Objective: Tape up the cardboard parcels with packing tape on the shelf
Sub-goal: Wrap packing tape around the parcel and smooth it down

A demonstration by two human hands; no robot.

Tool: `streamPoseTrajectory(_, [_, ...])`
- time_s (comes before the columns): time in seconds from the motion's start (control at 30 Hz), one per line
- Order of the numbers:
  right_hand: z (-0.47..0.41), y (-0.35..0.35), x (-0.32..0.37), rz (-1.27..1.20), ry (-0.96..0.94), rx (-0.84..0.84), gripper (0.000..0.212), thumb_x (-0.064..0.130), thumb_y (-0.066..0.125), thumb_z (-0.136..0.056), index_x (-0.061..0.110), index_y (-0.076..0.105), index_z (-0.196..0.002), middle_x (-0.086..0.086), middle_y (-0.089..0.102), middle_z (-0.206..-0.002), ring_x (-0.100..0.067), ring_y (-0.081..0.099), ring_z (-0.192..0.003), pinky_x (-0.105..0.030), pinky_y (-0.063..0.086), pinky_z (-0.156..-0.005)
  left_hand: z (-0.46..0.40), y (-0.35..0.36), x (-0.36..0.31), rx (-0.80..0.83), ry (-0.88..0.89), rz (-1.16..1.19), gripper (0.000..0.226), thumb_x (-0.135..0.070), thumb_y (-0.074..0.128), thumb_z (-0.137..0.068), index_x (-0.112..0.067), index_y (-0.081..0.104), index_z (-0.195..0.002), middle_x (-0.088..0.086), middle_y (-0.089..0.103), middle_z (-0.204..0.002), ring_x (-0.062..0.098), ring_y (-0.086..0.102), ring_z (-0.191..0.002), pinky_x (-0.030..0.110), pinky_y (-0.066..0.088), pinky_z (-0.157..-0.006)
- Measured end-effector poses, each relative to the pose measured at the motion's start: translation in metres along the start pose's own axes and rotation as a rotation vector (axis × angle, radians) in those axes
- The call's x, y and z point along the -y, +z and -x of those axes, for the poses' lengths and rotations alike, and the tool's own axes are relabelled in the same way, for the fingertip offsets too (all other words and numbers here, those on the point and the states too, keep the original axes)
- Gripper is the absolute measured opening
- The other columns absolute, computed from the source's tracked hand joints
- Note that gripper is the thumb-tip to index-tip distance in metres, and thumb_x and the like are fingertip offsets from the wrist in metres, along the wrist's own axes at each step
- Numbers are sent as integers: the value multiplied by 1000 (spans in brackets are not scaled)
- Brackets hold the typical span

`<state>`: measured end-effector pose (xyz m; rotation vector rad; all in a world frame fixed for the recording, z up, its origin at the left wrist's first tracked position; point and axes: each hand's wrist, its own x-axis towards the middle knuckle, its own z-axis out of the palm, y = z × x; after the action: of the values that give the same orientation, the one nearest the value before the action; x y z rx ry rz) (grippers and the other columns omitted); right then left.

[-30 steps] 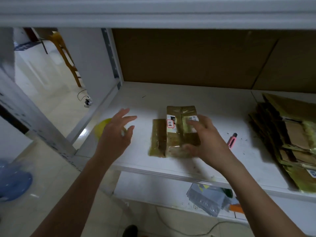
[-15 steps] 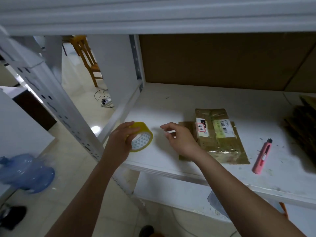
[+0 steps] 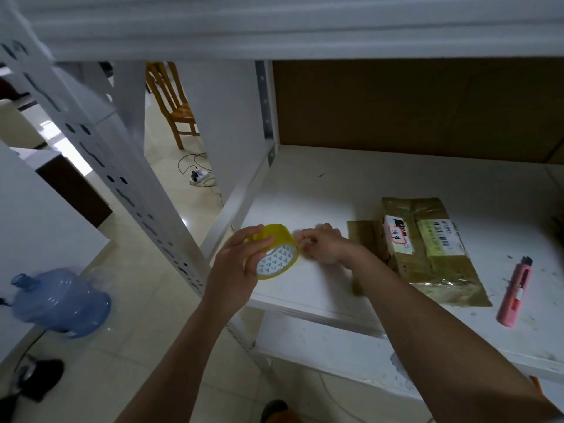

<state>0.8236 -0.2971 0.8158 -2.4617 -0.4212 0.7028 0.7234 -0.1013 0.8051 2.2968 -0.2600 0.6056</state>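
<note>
At shelf (image 3: 320, 190) edge, tape roll (image 3: 276, 251) beside parcel (image 3: 427, 248)

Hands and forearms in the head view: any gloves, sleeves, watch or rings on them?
None visible. The left hand and right hand are both bare, with no gloves. Both forearms are uncovered up to the bottom edge of the picture, so no sleeve shows. No watch, band or bracelet sits at either wrist. The right hand's fingers are blurred, so a ring cannot be ruled out there.

Both forearms reach forward from the near edge. The left hand (image 3: 241, 264) grips a tape roll (image 3: 276, 254), fingers curled over its rim. The right hand (image 3: 325, 244), fingers bent, picks at its right edge.
</note>
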Motion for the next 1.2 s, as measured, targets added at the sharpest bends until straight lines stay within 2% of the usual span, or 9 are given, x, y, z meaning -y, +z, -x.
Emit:
streamPoseTrajectory(0.07, [-1,-3,0,1,-17,10,37,22,40,-97,53,57,-87,-6,38,-127,-30,31,-128,-32,28,-99,2,0,2,-14,5,12,29,-14,56,-89,-23,70,-113,4,61,-130,12,57,-115,17,53,-80])
streamPoseTrajectory(0.17, [-5,-2,-1,34,-3,41,44,19,42,-99,52,52,-125,-6,31,-134,-28,28,-129,-36,28,-104,4,-2,4,-29,30,42,33,-11,56,-89,-30,66,-115,2,60,-130,6,54,-118,11,53,-82])
streamPoseTrajectory(0.27, [-8,2,-2,100,-38,48,46,21,43,-99,53,48,-132,0,28,-119,-23,29,-118,-36,28,-101,6,-2,3,-48,32,47,36,-12,56,-90,-32,60,-119,-3,57,-131,-8,49,-120,11,52,-84])
streamPoseTrajectory(0.4, [-12,5,-4,51,-48,11,37,19,42,-97,46,59,-116,3,28,-113,-18,26,-107,-41,31,-103,9,-2,5,-71,35,49,37,-10,54,-90,-32,60,-120,-1,58,-132,3,53,-121,12,53,-85])
streamPoseTrajectory(0.63, [-18,9,-7,-170,-68,-31,33,19,56,-94,42,63,-72,0,33,-123,-25,38,-116,-41,41,-104,12,-1,6,-63,19,59,34,-7,55,-89,-26,66,-114,-2,56,-133,4,51,-124,6,49,-83])
streamPoseTrajectory(0.8, [-14,6,-13,-277,-115,-64,33,3,54,-89,26,61,-67,-6,36,-110,-16,46,-87,-16,45,-66,13,0,2,-16,-50,90,37,-4,70,-84,-29,70,-112,-3,44,-144,-8,41,-130,0,41,-88])
streamPoseTrajectory(0.9, [-9,3,-14,-279,-150,-78,36,-1,56,-91,25,57,-66,-8,40,-103,-11,44,-76,-5,37,-53,12,1,2,-34,-169,170,59,5,71,-82,-48,67,-107,-11,53,-134,-1,51,-122,16,54,-88])
streamPoseTrajectory(1.03, [-8,-1,-16,-262,-177,-106,37,4,60,-91,29,60,-64,-15,47,-106,-14,50,-80,-5,39,-57,11,0,0,-96,-204,238,74,10,69,-81,-62,66,-98,-19,57,-123,-10,51,-117,14,53,-85])
streamPoseTrajectory(1.2, [-1,-11,-17,-195,-169,-132,34,10,62,-93,33,55,-69,-6,39,-106,-16,44,-97,-15,37,-79,4,3,-10,-103,-94,247,59,-5,62,-84,-59,65,-106,-36,52,-125,1,51,-123,12,49,-91])
